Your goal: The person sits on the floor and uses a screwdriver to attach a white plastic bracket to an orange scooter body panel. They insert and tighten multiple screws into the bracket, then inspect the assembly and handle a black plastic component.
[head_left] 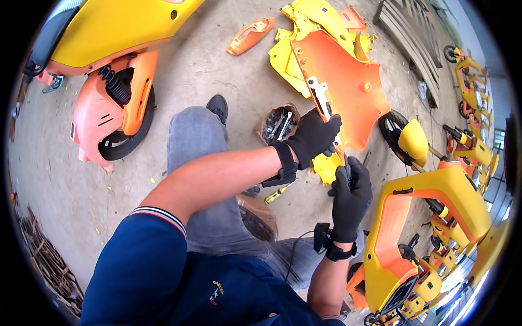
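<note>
Orange panel [345, 81] held along near edge by left hand [316, 134], bulk beyond grip; hold of right hand [352, 193] cannot be told.

Scooter [117, 32]: stood far left, yellow above orange.
Boards [401, 41]: lay far right.
Sticks [48, 259]: lay heaped near left.
Yellow vehicles [481, 152]: lined the right.

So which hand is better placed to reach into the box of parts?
Probably the left hand: it appears nearer the box, though it's gripping the orange panel; the right hand is farther away.
</note>
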Action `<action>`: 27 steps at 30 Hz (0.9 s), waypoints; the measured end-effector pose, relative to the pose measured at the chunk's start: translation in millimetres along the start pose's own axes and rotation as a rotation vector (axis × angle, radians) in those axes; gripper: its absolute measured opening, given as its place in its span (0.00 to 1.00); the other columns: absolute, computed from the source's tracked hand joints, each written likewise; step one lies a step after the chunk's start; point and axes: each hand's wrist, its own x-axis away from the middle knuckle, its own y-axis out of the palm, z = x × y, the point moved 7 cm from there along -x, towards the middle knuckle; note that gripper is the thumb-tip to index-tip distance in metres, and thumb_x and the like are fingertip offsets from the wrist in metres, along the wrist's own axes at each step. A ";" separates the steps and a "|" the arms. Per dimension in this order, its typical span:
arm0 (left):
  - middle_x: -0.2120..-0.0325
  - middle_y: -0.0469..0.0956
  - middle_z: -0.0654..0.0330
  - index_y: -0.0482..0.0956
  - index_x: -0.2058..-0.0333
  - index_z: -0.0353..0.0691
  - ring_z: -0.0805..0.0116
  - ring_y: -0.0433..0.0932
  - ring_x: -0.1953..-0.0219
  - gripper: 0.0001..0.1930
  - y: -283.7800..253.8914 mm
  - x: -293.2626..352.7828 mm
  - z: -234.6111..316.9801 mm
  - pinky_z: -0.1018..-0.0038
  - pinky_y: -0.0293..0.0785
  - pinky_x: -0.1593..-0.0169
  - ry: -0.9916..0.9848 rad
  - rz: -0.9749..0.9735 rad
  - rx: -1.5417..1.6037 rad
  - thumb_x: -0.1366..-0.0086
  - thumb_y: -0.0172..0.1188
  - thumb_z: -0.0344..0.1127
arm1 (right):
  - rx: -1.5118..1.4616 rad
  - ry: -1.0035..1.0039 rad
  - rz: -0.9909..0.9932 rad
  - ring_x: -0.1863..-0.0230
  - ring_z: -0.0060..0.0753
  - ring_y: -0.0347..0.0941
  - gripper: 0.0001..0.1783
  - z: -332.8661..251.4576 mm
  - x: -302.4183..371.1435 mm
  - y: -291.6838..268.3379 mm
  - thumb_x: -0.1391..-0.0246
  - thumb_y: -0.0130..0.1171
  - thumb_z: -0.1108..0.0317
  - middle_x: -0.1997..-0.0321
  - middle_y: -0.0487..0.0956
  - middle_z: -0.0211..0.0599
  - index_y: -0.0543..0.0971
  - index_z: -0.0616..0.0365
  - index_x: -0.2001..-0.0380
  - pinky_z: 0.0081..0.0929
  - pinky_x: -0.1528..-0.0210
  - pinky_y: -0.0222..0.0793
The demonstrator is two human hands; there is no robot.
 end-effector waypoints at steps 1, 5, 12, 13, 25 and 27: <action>0.79 0.77 0.58 0.73 0.68 0.33 0.69 0.78 0.85 0.13 -0.9 -1.4 1.4 0.73 0.77 0.81 0.041 0.000 -0.029 0.33 0.57 0.40 | 0.131 -0.079 0.020 0.71 0.18 0.71 0.16 -0.2 -0.9 0.5 0.40 0.60 0.72 0.66 0.77 0.34 0.76 0.64 0.49 0.19 0.68 0.67; 0.71 0.82 0.58 0.78 0.61 0.28 0.72 0.79 0.69 0.17 -2.5 1.0 5.6 0.73 0.75 0.63 0.058 0.003 -0.105 0.34 0.60 0.41 | 0.181 -0.211 0.132 0.68 0.23 0.72 0.14 -8.6 -0.4 10.5 0.41 0.64 0.69 0.66 0.78 0.39 0.76 0.64 0.53 0.23 0.64 0.69; 0.71 0.81 0.58 0.78 0.61 0.28 0.72 0.79 0.70 0.16 -3.2 4.2 10.0 0.72 0.75 0.64 0.080 -0.009 -0.112 0.34 0.60 0.40 | 0.244 -0.228 0.145 0.58 0.33 0.76 0.16 -3.1 2.3 17.1 0.39 0.62 0.70 0.58 0.80 0.45 0.73 0.65 0.52 0.29 0.55 0.71; 0.72 0.81 0.59 0.78 0.61 0.28 0.72 0.78 0.70 0.16 -2.7 2.1 8.4 0.72 0.75 0.64 0.091 -0.011 -0.111 0.34 0.60 0.39 | 0.210 -0.209 0.151 0.58 0.34 0.76 0.16 -0.1 2.4 17.3 0.39 0.61 0.71 0.57 0.79 0.45 0.72 0.66 0.51 0.30 0.55 0.71; 0.78 0.78 0.58 0.76 0.67 0.34 0.70 0.78 0.77 0.12 -3.5 -2.4 4.5 0.70 0.75 0.71 0.269 0.034 -0.164 0.35 0.60 0.38 | 0.341 -0.407 0.148 0.59 0.49 0.79 0.16 -8.5 3.4 23.8 0.40 0.61 0.73 0.57 0.79 0.52 0.72 0.66 0.51 0.36 0.57 0.74; 0.78 0.79 0.58 0.76 0.67 0.33 0.70 0.78 0.77 0.12 -3.6 -3.0 5.4 0.70 0.75 0.70 0.333 0.037 -0.206 0.34 0.60 0.38 | 0.369 -0.423 0.155 0.59 0.50 0.79 0.15 -7.5 3.3 23.7 0.40 0.61 0.73 0.57 0.79 0.52 0.72 0.66 0.52 0.36 0.57 0.74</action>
